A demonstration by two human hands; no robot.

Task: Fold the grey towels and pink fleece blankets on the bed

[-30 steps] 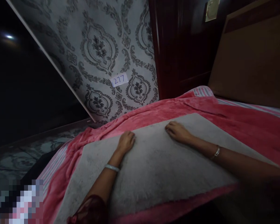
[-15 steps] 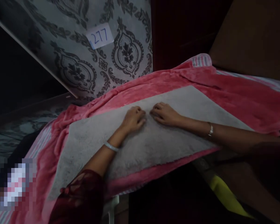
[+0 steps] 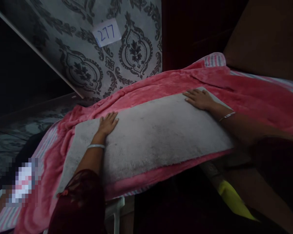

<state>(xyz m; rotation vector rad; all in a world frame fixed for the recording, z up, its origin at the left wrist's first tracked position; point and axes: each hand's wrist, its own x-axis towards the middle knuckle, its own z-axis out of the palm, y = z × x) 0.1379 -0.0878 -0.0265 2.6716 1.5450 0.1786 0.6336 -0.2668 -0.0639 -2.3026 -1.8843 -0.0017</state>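
Hands moved apart from mid-mat: left hand (image 3: pixel 107 123) and right hand (image 3: pixel 197 98) lie flat, spread, holding nothing, on grey mat (image 3: pixel 156 133); below right wrist it's too dark to read.

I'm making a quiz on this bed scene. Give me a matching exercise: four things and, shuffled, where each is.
1 left hand
2 right hand
3 paper label
4 pink blanket

A on the patterned wall
B under the grey cloth
C flat on the cloth's far right corner
D flat near the cloth's left end

Pairs: 1-D, 2-C, 3-A, 4-B
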